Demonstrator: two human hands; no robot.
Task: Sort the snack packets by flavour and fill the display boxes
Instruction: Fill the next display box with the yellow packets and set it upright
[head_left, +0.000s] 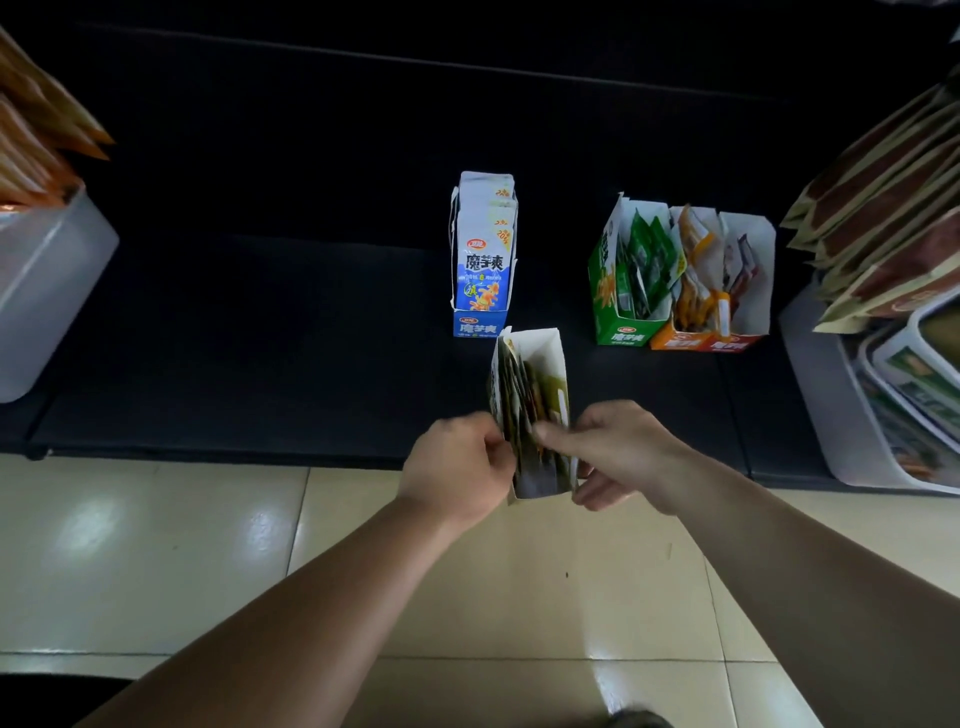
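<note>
A white display box (553, 358) with several dark and green snack packets (524, 405) standing in it is held at the front edge of the black shelf (260, 338). My left hand (457, 467) grips the box's left wall near its front end. My right hand (618, 452) holds the right side, with a finger reaching in among the packets. Behind it a blue box (480, 325) stands full of blue-white packets (485, 249). To the right stand a green box (605, 291) with green packets, an orange box (675, 340) and a red box (737, 340), each partly filled.
A translucent bin (47, 280) with orange bags stands at the far left. At the right, a white bin (831, 405) holds trays under stacked brown bags (883, 208). Cream floor tiles (182, 545) lie below the shelf edge.
</note>
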